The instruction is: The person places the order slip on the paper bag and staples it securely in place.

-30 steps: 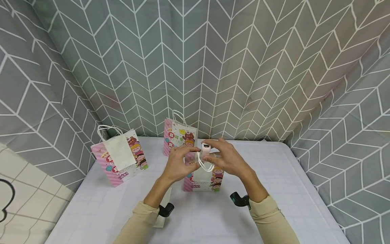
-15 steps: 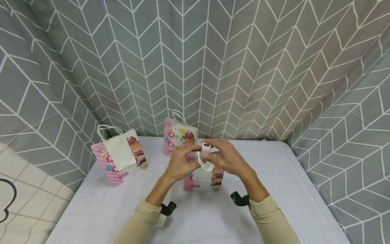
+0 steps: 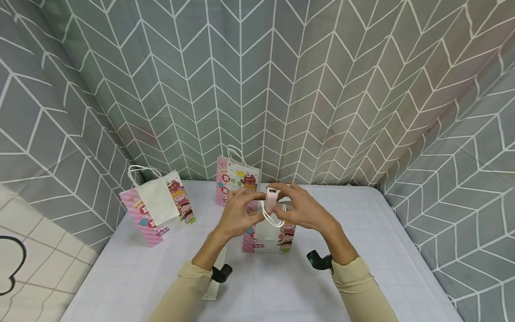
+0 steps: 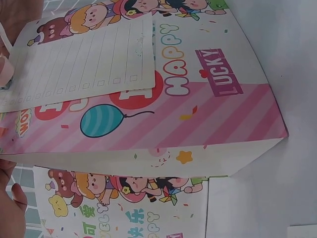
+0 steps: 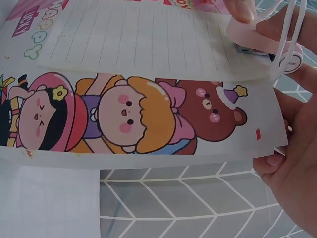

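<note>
A small pink stapler [image 3: 272,199] stands at the top edge of the nearest paper gift bag [image 3: 261,245]. My right hand [image 3: 303,209] pinches the stapler between thumb and fingers. On the bag's other side, my left hand [image 3: 237,213] grips its upper edge, close to the stapler. A sheet of lined paper [image 5: 143,42] lies against the bag's printed front, its top end at the stapler's mouth. White rope handles [image 5: 290,29] loop past the stapler. In the left wrist view, only parts of my left hand [image 4: 11,210] show at the left edge.
A second gift bag [image 3: 137,219] with a lined sheet [image 3: 158,203] on its front stands at left. Behind stands a third bag [image 3: 223,181]. A pale paper strip [image 3: 212,290] lies by my left forearm on the white table [image 3: 382,268]. Patterned curtains [image 3: 257,89] enclose the table.
My right hand and wrist have shifted slightly to the right, and the rope handle hangs a little further right. The stapler stays at the bag's top edge; both hands keep their hold.
</note>
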A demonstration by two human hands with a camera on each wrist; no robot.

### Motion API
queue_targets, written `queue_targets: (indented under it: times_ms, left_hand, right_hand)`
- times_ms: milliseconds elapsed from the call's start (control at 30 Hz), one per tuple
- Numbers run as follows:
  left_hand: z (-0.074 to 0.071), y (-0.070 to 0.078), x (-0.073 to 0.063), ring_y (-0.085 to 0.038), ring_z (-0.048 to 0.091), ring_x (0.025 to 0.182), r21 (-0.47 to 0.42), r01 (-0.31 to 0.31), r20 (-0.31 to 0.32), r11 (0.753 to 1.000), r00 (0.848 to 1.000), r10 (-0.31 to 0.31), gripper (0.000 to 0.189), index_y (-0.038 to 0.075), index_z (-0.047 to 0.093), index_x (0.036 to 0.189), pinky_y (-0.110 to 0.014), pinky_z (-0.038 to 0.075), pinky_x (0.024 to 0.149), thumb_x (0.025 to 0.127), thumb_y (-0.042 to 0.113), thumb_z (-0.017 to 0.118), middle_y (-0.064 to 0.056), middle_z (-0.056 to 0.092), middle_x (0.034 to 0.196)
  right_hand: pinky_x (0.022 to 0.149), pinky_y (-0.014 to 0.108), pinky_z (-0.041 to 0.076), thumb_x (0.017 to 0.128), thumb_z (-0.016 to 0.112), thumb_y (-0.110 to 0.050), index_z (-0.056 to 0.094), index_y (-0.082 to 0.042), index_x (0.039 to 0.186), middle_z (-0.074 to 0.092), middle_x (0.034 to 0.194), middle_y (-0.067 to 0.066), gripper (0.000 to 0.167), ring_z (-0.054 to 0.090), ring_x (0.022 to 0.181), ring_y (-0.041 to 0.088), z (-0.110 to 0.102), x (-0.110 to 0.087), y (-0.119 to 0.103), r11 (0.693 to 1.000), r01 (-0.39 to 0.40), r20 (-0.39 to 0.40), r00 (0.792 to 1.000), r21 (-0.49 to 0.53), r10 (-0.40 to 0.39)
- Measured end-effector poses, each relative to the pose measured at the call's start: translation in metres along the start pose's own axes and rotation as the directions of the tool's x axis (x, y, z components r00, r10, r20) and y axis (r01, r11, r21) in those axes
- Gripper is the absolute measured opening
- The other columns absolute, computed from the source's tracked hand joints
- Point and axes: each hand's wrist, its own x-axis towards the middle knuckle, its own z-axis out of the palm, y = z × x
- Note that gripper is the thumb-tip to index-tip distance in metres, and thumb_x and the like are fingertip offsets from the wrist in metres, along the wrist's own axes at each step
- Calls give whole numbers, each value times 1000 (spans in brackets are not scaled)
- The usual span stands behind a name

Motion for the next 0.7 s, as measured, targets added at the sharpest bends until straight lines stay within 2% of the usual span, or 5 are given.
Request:
queue_targets:
  times_ms: [133, 233, 367, 467, 700]
  left_hand:
    - [0, -1, 0, -15, 58, 105, -5, 1, 6, 1000, 1000, -1, 43, 18, 74, 116, -45, 29, 90, 80, 40, 84, 4, 72, 107]
    - [0, -1, 0, -16, 58, 105, -7, 2, 13, 1000, 1000, -2, 43, 17, 74, 116, -45, 30, 90, 81, 41, 84, 4, 72, 108]
    - [0, -2, -1, -15, 57, 104, 0, 2, 15, 1000, 1000, -2, 44, 17, 73, 117, -44, 30, 90, 81, 41, 84, 4, 72, 108]
    - [1, -3, -1, -15, 56, 103, 7, -6, 11, 1000, 1000, 5, 46, 17, 73, 117, -44, 31, 89, 80, 41, 85, 5, 72, 107]
    - [1, -2, 1, -17, 55, 101, 19, -26, 1, 999, 1000, 26, 45, 16, 75, 114, -45, 31, 87, 79, 41, 85, 4, 73, 105]
  right_hand:
    - [106, 62, 38, 89, 70, -27, 53, -26, 144, 71, 111, -1, 58, 51, 129, 34, 1, -1, 2, 1000, 6, -1, 1000, -3, -6]
    - [97, 56, 44, 88, 70, -26, 53, -26, 144, 70, 111, -2, 58, 55, 118, 26, 4, -1, 3, 1000, 19, -14, 1000, -8, -19]
    - [93, 51, 43, 87, 69, -26, 54, -24, 143, 68, 110, -5, 58, 54, 102, 15, 7, 0, 6, 997, 67, -31, 997, -27, -68]
    - [97, 51, 40, 87, 68, -26, 54, -23, 142, 68, 109, -7, 57, 54, 101, 13, 9, 0, 7, 993, 108, -46, 993, -46, -110]
    - [93, 47, 39, 87, 67, -24, 55, -21, 141, 68, 110, -8, 56, 56, 100, 12, 11, 1, 11, 986, 155, -67, 985, -63, -159]
